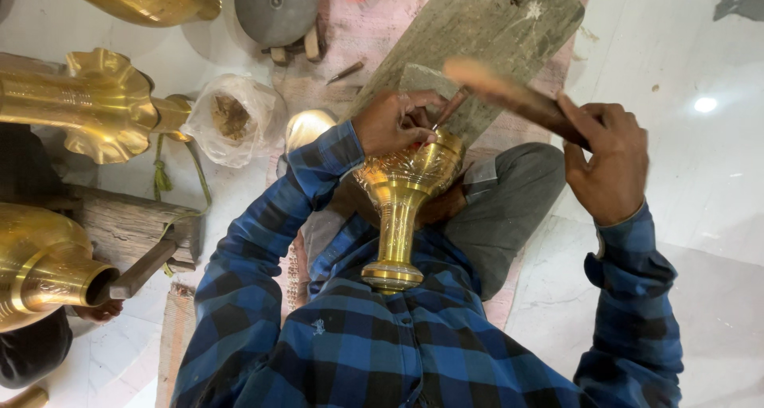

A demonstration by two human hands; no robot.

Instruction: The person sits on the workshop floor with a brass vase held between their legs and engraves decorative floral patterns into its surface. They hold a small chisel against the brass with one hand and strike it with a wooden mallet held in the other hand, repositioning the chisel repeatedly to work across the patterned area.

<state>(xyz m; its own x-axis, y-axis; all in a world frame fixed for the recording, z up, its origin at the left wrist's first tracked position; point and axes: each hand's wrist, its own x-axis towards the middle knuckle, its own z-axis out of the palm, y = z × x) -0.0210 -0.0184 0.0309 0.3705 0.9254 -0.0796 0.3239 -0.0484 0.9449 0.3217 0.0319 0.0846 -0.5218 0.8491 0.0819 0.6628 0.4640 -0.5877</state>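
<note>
Brass vase (402, 189), engraving: left hand (394, 121) clasps chisel (450, 108) steady on rim; right hand (609, 165) grips wooden mallet (509, 93); best struck lightly, squarely.

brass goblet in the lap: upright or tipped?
Tipped: the brass goblet lies lengthwise, base toward the chest, bowl under the left hand.

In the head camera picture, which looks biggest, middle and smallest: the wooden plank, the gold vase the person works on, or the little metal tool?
1. Wooden plank, largest.
2. Brass vase, though it sits nearer the camera, so this is unsure.
3. Thin metal tool in the left hand, clearly smallest.
</note>
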